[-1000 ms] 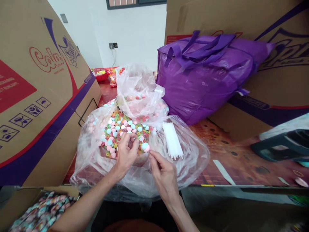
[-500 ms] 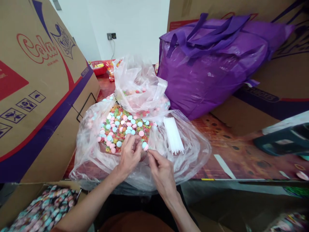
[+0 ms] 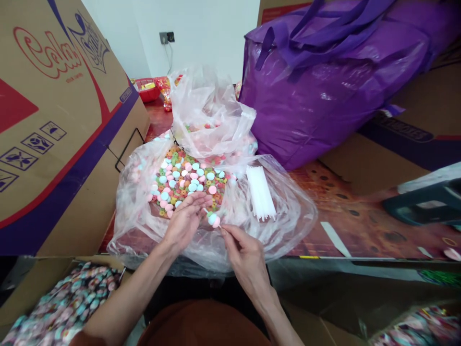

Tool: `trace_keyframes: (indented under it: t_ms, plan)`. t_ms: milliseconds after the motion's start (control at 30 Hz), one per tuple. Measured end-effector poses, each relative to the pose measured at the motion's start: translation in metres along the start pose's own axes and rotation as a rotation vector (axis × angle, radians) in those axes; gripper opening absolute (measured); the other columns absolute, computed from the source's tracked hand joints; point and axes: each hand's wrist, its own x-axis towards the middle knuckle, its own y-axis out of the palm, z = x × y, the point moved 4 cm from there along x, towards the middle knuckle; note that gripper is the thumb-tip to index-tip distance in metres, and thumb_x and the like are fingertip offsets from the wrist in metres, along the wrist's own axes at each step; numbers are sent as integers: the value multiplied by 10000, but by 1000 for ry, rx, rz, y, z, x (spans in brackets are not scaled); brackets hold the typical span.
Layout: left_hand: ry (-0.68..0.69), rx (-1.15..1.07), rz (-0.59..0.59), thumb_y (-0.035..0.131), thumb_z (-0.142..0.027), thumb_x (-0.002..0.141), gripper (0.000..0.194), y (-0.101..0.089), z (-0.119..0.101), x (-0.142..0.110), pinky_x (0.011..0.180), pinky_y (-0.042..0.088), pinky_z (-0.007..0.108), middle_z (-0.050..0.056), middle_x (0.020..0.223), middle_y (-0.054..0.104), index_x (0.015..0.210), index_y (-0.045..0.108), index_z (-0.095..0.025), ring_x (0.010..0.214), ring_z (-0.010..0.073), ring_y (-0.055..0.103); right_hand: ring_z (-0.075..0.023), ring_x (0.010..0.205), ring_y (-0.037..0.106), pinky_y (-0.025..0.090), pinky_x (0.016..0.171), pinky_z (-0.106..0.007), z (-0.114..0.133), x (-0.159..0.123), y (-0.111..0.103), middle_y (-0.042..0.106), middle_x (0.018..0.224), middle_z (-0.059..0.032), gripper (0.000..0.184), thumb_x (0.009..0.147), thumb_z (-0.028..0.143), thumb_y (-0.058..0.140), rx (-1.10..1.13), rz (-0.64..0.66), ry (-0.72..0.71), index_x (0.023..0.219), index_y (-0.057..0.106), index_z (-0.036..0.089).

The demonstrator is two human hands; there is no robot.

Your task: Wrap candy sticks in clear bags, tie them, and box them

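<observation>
My right hand [image 3: 245, 254] pinches the lower end of a thin stick threaded with pink, blue and green candies [image 3: 213, 219]. The threaded stick points up and left, over the front of the loose candy heap. Beside its tip my left hand [image 3: 184, 218] lies palm up, fingers stretched out; I make out nothing held in it. Loose pink and blue discs and coloured ring candies [image 3: 187, 177] are heaped just beyond my hands in a clear plastic bag [image 3: 295, 216]. A bundle of white sticks [image 3: 260, 194] rests on the bag to the right.
A large cardboard box [image 3: 79, 144] stands at the left, and a purple bag [image 3: 317, 91] leans at the right. Below the table edge on the left is a box of wrapped candies [image 3: 68, 302]. A dark teal object [image 3: 425, 204] is at the far right.
My left hand has opened from bent fingers to a flat palm, moving slightly left of the threaded stick. More of the candies on the stick now show. The view has shifted a little.
</observation>
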Motion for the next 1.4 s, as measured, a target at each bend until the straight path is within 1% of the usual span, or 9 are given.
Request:
trace_keyframes:
  t_ms: [200, 333, 467, 633, 767, 900, 1100, 1267, 1400]
  plan:
    - [1, -16, 146, 588, -49, 744, 363, 2, 2, -3, 894, 470, 339, 143, 1140, 734, 1093, 627, -141, 1111, 260, 683, -153, 732, 692, 476, 696, -217, 5, -6, 6, 744, 815, -31, 262, 962, 213, 492, -78, 46, -99, 912, 745, 166]
    - [20, 14, 172, 593, -76, 794, 328, 4, 0, -7, 844, 478, 331, 145, 1143, 734, 1114, 611, -147, 1090, 269, 697, -131, 637, 630, 442, 638, -213, 9, -6, 7, 689, 721, -9, 283, 974, 209, 467, -149, 60, -108, 861, 722, 162]
    - [52, -37, 141, 610, -107, 821, 280, 1, 0, -7, 804, 487, 310, 127, 1133, 735, 1095, 611, -160, 1069, 257, 705, -115, 576, 569, 413, 590, -208, 10, -6, 8, 640, 663, 11, 290, 976, 221, 463, -152, 54, -74, 817, 699, 166]
    - [59, -2, 128, 661, -93, 794, 303, -3, 4, -8, 829, 493, 296, 117, 1169, 716, 1088, 620, -157, 1090, 249, 699, -116, 631, 609, 436, 635, -196, 10, -8, 11, 675, 717, 5, 265, 971, 204, 473, -80, 63, -84, 859, 710, 169]
    - [75, -3, 83, 694, -267, 872, 278, -3, 15, -15, 875, 505, 313, 101, 1130, 726, 1114, 586, -182, 1053, 222, 705, -111, 599, 572, 431, 605, -200, 8, -10, 19, 657, 706, -1, 259, 977, 231, 481, -10, 27, -80, 881, 710, 159]
    - [67, 55, 13, 680, -412, 893, 450, -4, 32, -26, 913, 514, 360, 71, 1083, 743, 1273, 505, -248, 1015, 223, 713, -106, 556, 507, 413, 559, -208, 1, -12, 27, 600, 660, 11, 272, 972, 290, 493, 72, -7, 27, 859, 702, 159]
    - [97, 361, 100, 565, -480, 951, 422, 5, 33, -33, 1018, 455, 380, 88, 1048, 745, 1275, 562, -211, 1085, 236, 657, -103, 518, 435, 365, 500, -211, -3, -10, 20, 491, 590, 38, 286, 950, 356, 521, 186, -46, 93, 774, 656, 176]
    - [537, 845, -111, 526, -306, 957, 217, 3, -7, -11, 956, 437, 358, 94, 1103, 640, 1105, 660, -222, 1057, 250, 579, -98, 507, 432, 357, 503, -210, -6, -8, 10, 476, 574, 43, 297, 931, 373, 540, 166, -108, 135, 723, 622, 176]
    - [658, 1334, -59, 524, -190, 895, 215, -3, -17, 12, 896, 431, 387, 111, 1124, 537, 1020, 696, -224, 1054, 289, 518, -103, 511, 439, 354, 501, -212, -11, -8, 9, 475, 568, 42, 312, 919, 403, 542, 170, -106, 180, 734, 640, 171]
